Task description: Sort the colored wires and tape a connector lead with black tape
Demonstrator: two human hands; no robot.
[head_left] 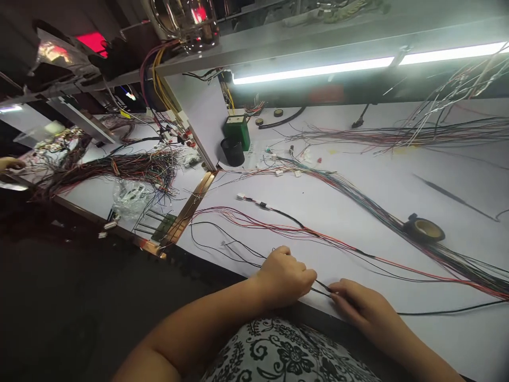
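Observation:
My left hand [287, 276] is closed around thin black wires [321, 288] near the front edge of the white bench. The loose ends of these wires trail out to its left and loop back on the bench top. A short way to the right, my right hand [360, 305] pinches the same wires between thumb and fingers. A black cable [445, 311] runs off to the right from behind that hand. Just beyond my hands lies a red and black wire harness [334, 240], with a small white connector [240, 197] at its far left end.
A bundle of grey-green wires [358, 196] crosses the bench, with a roll of black tape [423, 229] on it. A black cup [232, 152] and a green box [237, 131] stand by the divider. At far left, another person's hand [11, 163] is near piled wires.

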